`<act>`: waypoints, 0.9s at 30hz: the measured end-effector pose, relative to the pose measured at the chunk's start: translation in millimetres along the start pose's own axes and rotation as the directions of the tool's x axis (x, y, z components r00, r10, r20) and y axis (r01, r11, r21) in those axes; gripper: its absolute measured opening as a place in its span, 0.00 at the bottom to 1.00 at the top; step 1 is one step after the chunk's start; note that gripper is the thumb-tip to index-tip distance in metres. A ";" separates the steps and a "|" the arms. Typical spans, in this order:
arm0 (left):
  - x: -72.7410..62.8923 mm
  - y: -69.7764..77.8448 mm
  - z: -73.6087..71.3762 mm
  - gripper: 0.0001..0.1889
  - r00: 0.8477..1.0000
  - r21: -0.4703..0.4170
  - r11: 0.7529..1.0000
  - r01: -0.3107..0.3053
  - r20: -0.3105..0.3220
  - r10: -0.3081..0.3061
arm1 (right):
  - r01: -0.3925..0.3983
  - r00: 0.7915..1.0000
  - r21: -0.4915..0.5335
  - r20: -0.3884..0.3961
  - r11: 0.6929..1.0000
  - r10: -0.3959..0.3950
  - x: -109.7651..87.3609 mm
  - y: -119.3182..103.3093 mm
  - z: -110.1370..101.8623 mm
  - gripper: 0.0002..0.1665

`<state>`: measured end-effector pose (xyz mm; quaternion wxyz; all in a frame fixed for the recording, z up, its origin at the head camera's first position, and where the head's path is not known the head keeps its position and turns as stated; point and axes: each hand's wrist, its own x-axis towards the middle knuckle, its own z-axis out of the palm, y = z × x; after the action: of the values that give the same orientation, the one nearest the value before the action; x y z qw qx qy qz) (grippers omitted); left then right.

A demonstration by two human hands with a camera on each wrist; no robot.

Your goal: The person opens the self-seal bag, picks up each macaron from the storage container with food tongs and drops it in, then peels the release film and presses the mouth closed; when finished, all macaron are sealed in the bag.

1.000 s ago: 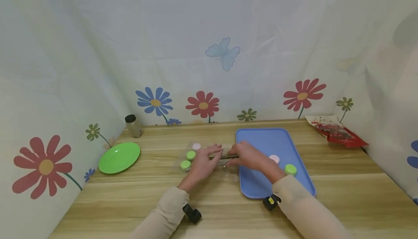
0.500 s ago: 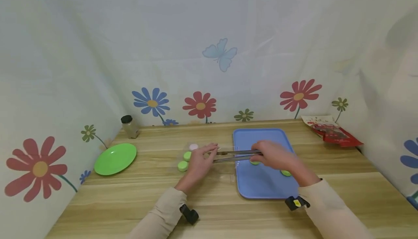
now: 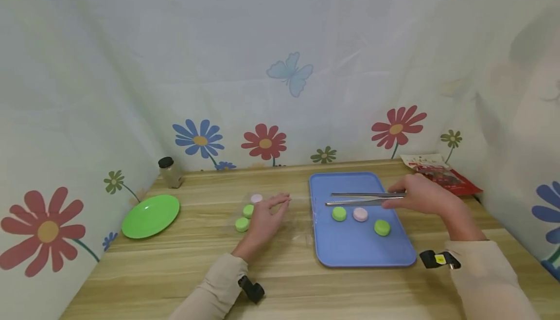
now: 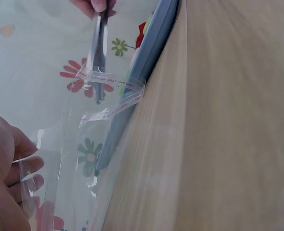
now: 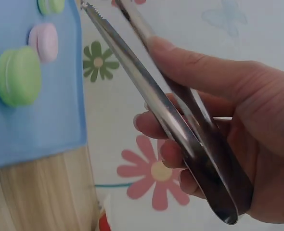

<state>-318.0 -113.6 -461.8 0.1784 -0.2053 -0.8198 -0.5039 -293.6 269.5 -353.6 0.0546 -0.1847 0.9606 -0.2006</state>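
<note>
My left hand (image 3: 264,220) holds the mouth of a clear plastic bag (image 4: 108,77) that has an adhesive strip. Inside the bag, a pink macaron (image 3: 256,198) and two green macarons, the upper (image 3: 248,211) and the lower (image 3: 242,224), lie left of that hand. My right hand (image 3: 420,194) grips metal tongs (image 5: 166,106), thumb on one arm and fingers around the other. The tips are apart with nothing between them, above the blue tray (image 3: 363,257). On the tray sit a green macaron (image 3: 339,214), a pink one (image 3: 360,214) and another green one (image 3: 382,227).
A green plate (image 3: 150,216) stands at the left of the wooden table. Behind it is a jar (image 3: 170,173) with a black lid. At the back right lies a red and white packet (image 3: 446,174). Flowered cloth hangs behind the table and along its sides.
My right hand has drawn the tongs rightward from the bag's mouth to above the tray. The macarons on the tray are now uncovered. My left hand has stayed at the bag.
</note>
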 end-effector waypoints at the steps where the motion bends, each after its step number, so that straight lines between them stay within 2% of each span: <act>1: 0.2 0.0 -0.2 0.09 1.000 0.002 1.000 -0.005 -0.003 0.005 | -0.013 1.000 -0.008 0.006 1.000 0.014 -0.9 3.6 -1.9 0.36; 5: 2.0 2.0 -1.9 0.10 1.000 0.014 1.000 -0.013 -0.009 0.013 | -0.037 0.999 -0.002 0.037 0.999 0.037 -3.0 18.1 -6.2 0.29; 8: 3.4 2.8 -3.2 0.10 1.000 0.025 1.000 -0.005 -0.007 0.005 | -0.027 0.998 0.005 0.055 1.000 0.026 -3.0 26.0 -6.3 0.24; 14: 2.7 4.3 -3.8 0.10 1.000 0.014 0.999 0.029 0.010 -0.029 | -0.015 0.998 0.028 0.063 0.999 0.013 0.2 33.2 0.0 0.24; 23: -1.9 3.6 -2.2 0.11 1.000 0.019 1.000 0.014 0.019 -0.015 | -0.029 0.998 0.047 0.065 0.998 0.026 3.0 40.2 9.0 0.24; 27: -2.7 5.4 -3.0 0.11 1.000 0.018 1.000 0.014 0.014 -0.014 | -0.007 0.998 0.045 0.060 0.999 0.004 3.6 40.4 8.6 0.24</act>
<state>-312.6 -114.5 -457.7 0.1710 -0.2014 -0.8269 -0.4964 -308.8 299.4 -378.0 0.0882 -0.1866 0.9542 -0.2165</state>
